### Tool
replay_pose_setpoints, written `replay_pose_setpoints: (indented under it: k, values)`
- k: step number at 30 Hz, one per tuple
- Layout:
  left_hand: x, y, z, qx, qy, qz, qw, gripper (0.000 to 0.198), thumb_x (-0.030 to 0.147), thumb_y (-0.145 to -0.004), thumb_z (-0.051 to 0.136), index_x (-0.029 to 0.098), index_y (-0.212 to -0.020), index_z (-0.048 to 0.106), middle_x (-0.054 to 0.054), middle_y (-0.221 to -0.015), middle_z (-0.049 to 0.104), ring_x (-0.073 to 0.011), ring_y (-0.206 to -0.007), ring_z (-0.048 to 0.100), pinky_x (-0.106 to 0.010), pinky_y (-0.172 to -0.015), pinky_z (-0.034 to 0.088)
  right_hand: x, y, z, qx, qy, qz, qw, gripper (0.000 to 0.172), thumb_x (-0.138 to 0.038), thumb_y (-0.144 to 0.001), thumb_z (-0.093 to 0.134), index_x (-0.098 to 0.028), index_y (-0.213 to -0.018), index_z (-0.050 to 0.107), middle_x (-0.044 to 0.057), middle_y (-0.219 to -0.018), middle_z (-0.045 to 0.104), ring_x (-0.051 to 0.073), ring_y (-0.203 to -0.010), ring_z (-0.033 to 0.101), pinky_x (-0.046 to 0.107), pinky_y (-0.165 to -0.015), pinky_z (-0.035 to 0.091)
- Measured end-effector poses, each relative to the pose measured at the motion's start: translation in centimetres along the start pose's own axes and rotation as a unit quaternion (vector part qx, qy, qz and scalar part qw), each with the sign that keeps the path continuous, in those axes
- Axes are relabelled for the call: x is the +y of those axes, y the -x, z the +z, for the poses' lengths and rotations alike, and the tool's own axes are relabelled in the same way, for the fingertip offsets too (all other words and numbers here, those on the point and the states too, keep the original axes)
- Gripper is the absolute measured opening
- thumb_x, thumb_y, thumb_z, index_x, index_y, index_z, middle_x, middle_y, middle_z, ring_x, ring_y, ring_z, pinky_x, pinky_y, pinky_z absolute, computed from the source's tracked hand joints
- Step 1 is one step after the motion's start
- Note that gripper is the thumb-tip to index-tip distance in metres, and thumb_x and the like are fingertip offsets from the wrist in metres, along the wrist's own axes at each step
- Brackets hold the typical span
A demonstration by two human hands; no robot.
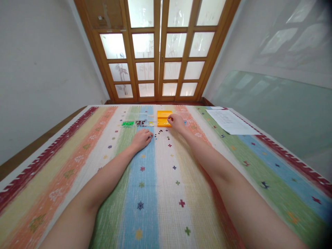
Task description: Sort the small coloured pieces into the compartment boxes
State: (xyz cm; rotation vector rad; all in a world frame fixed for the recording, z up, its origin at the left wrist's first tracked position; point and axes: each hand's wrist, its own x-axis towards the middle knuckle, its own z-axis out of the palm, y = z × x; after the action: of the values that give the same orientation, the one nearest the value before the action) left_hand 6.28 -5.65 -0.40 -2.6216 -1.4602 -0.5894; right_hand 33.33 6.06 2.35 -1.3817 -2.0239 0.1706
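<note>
My left hand rests on the striped cloth, fingers loosely bent and slightly apart, with nothing visible in them. Just right of its fingertips lie several tiny dark brown pieces and a few light blue ones. Over the right side of an open orange box is my right hand, thumb and forefinger pinched together. What they hold, if anything, is too small to tell. Small whitish pieces lie in the lower half of that box. To its left are clear compartments with green pieces, dark brown pieces and yellow pieces.
Printed paper sheets lie at the far right of the table. The patterned tablecloth covers the tabletop. Behind the far edge stand wooden doors with glass panes. A pale glass board leans against the right wall.
</note>
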Motion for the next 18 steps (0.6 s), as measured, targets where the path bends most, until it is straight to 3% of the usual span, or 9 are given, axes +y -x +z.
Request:
replay_pose_setpoints:
  k: [4, 8, 18]
  values:
    - [0.6, -0.2, -0.1, -0.018, 0.008, 0.003, 1.000, 0.023, 0.029, -0.102, 0.054, 0.024, -0.110, 0.076, -0.008, -0.104, 0.070, -0.0256, -0.106, 0.062, -0.039, -0.096, 0.049, 0.7, -0.3, 0.4, -0.011, 0.012, 0.042, 0.999, 0.020, -0.024, -0.096, 0.058, -0.020, -0.105, 0.075, 0.015, -0.104, 0.075, 0.026, -0.090, 0.065, 0.035, -0.079, 0.047]
    - [0.8, -0.3, -0.1, -0.027, 0.025, -0.005, 0.999, 0.025, 0.030, -0.102, 0.056, 0.025, -0.114, 0.076, -0.008, -0.105, 0.070, -0.0261, -0.106, 0.063, -0.040, -0.097, 0.049, 1.0, 0.6, 0.2, -0.028, 0.018, 0.039, 0.999, 0.028, -0.028, -0.099, 0.057, -0.017, -0.117, 0.074, 0.018, -0.110, 0.075, 0.028, -0.096, 0.067, 0.036, -0.083, 0.049]
    - [0.7, -0.6, 0.3, -0.029, 0.042, -0.006, 0.999, 0.027, 0.034, -0.102, 0.057, 0.025, -0.120, 0.074, -0.008, -0.106, 0.070, -0.0248, -0.106, 0.064, -0.038, -0.096, 0.050, 0.6, 4.2, -0.5, -0.074, -0.019, -0.023, 0.997, 0.021, -0.024, -0.098, 0.058, -0.018, -0.101, 0.078, 0.009, -0.097, 0.078, 0.020, -0.083, 0.065, 0.027, -0.074, 0.042]
